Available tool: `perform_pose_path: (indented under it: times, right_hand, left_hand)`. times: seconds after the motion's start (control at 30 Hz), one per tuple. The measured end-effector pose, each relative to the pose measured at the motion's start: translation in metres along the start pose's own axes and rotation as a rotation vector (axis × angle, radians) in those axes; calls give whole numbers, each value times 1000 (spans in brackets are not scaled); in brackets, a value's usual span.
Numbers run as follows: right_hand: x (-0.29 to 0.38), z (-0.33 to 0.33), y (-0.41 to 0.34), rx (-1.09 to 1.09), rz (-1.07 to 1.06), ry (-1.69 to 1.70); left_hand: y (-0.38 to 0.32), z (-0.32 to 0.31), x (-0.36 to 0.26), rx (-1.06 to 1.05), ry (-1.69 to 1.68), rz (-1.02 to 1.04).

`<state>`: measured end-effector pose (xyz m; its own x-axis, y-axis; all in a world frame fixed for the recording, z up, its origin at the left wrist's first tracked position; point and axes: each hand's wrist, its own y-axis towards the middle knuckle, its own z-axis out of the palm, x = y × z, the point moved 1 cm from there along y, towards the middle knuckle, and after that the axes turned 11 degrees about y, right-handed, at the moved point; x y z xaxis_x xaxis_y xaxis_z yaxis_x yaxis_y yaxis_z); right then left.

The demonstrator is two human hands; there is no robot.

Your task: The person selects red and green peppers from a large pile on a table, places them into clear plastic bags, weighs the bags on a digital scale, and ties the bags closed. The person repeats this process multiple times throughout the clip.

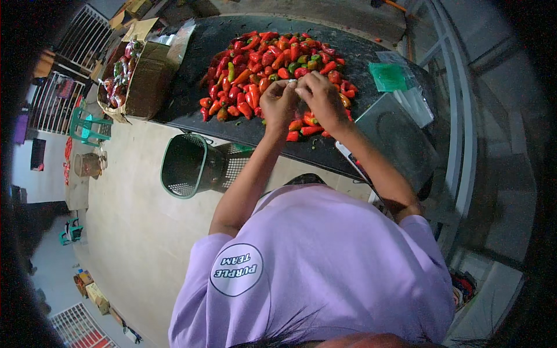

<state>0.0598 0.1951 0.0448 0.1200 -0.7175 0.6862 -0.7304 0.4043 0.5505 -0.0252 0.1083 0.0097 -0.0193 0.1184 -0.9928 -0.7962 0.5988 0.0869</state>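
A broad heap of mostly red peppers (243,61), with a few green ones among them, lies on the black tabletop (196,65). Over the heap's near right part, my left hand (277,102) and my right hand (320,98) meet at the fingertips. Between them is something small and pale, and a clear film seems to hang below it, with red peppers showing there; whether these are in a bag or behind it, I cannot tell. Both hands have bent, pinching fingers. A pair of clear plastic bags (415,106) and a green plastic packet (387,77) lie right of the heap.
An open cardboard box (150,82) holding bagged peppers stands at the table's left. Below the table edge are a dark green plastic basket (185,165) and another perforated one. A grey flat-topped scale or case (391,135) sits near my right forearm. Green chairs (87,126) stand far left.
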Motion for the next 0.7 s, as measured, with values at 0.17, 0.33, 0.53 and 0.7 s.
perform_pose_path:
  times: [0.17, 0.33, 0.53, 0.7]
  right_hand:
    - [-7, -12, 13, -141, 77, 152]
    - [11, -7, 12, -226, 61, 170]
    - [27, -2, 12, -434, 175, 414]
    - [42, -2, 13, -421, 146, 215]
  left_hand:
    - [-2, 3, -12, 76, -137, 32]
    - [-2, 10, -14, 9, -109, 60]
    - [-4, 15, -27, -2, -224, 1]
    - [-4, 13, -30, -23, -286, -15]
